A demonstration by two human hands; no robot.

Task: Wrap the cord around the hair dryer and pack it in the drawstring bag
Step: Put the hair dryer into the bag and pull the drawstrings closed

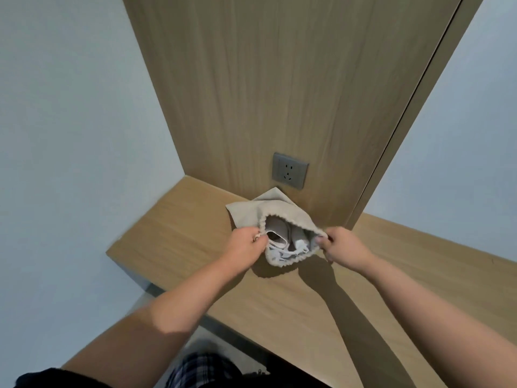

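beige drawstring bag [251,212], white hair dryer [277,233] inside; light wood-grain desk [173,236] and panel [265,79]; grey socket [290,170]; pale blue-white walls [70,121].

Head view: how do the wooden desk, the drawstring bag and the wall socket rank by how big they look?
1. wooden desk
2. drawstring bag
3. wall socket, which sits slightly farther from the camera but is clearly smallest

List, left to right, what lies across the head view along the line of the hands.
From the left: left hand pinching the rim → drawstring bag, mouth open, with the hair dryer inside → right hand gripping the opposite rim.
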